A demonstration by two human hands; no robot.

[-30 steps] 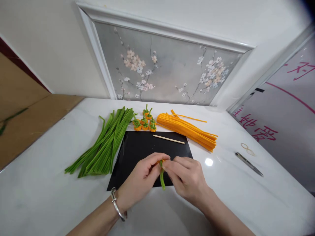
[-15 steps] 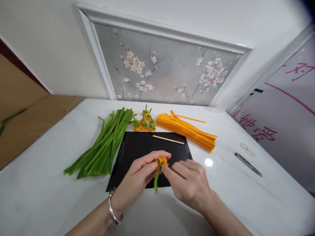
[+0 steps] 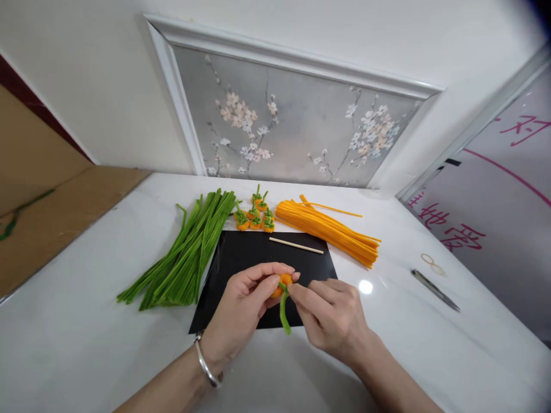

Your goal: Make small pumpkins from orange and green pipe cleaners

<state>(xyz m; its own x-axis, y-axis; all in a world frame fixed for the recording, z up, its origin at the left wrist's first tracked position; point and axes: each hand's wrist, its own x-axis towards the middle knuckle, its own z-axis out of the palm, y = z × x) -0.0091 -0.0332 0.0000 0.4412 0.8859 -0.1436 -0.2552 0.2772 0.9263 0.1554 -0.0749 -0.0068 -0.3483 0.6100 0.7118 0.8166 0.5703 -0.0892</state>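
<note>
Above the lower part of a black mat (image 3: 241,252), my left hand (image 3: 247,304) is closed around a small orange pipe-cleaner pumpkin (image 3: 285,280). A green pipe cleaner (image 3: 284,315) comes out of the pumpkin and its free end hangs down toward me. My right hand (image 3: 331,312) is closed, thumb and forefinger pinched at the pumpkin's right side where the green strip meets it. What exactly those fingertips grip is partly hidden, but the green strip runs right up to them.
Green pipe cleaners (image 3: 185,258) lie left of the mat, orange ones (image 3: 327,229) at its upper right. Several finished pumpkins (image 3: 255,220) cluster behind the mat. A thin wooden stick (image 3: 296,246) rests on it. Tweezers (image 3: 435,290) and clear rings (image 3: 432,264) lie far right.
The hanging green end has swung to the right, and the pumpkin has turned slightly between my fingers. Both hands stay close together in nearly the same place.
</note>
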